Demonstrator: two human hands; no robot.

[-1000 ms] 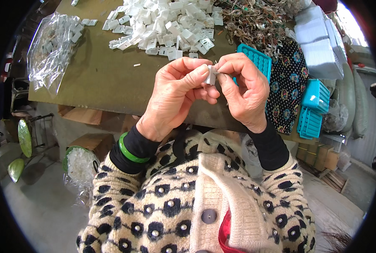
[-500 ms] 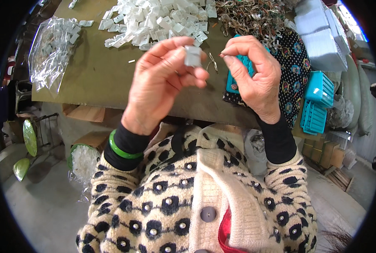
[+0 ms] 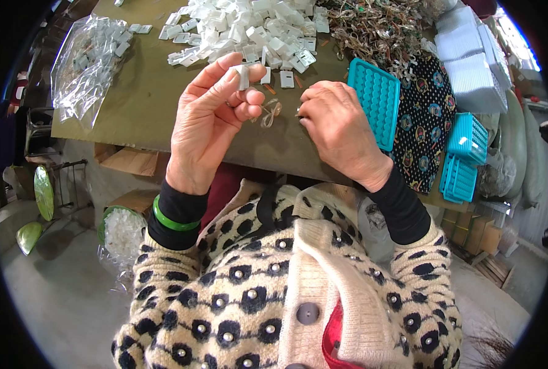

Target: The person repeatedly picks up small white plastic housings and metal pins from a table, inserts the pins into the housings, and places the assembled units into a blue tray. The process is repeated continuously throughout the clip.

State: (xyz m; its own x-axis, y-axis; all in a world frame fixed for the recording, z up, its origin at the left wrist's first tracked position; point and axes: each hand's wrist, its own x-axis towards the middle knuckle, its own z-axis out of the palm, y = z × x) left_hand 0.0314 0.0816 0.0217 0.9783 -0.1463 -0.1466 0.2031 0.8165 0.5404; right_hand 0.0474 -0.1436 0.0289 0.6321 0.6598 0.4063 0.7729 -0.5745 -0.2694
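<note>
My left hand (image 3: 203, 123), raised over the table's near part, pinches a small white plastic piece (image 3: 243, 77) between thumb and fingers. Close to its lower fingertips is a looped thin pale strand (image 3: 269, 115); whether it hangs from them or rests on the table I cannot tell. My right hand (image 3: 346, 134) is turned back-up with its fingers drawn together, just left of a turquoise tray (image 3: 389, 92) with rows of small hollows. Something tiny shows at its fingertips, too small to name. A single white flat piece (image 3: 287, 79) lies on the table beyond both hands.
A heap of white plastic pieces (image 3: 249, 31) covers the table's far middle, beside a tangle of brownish strands (image 3: 372, 31). Left lies a clear plastic bag (image 3: 86, 71). At right are dark patterned cloth (image 3: 431, 117), stacked white trays (image 3: 471, 61) and turquoise baskets (image 3: 466, 135).
Both hands have moved left. My right hand has turned over and come down from the turquoise tray, which shows more fully now. The white piece in my left hand is tilted differently.
</note>
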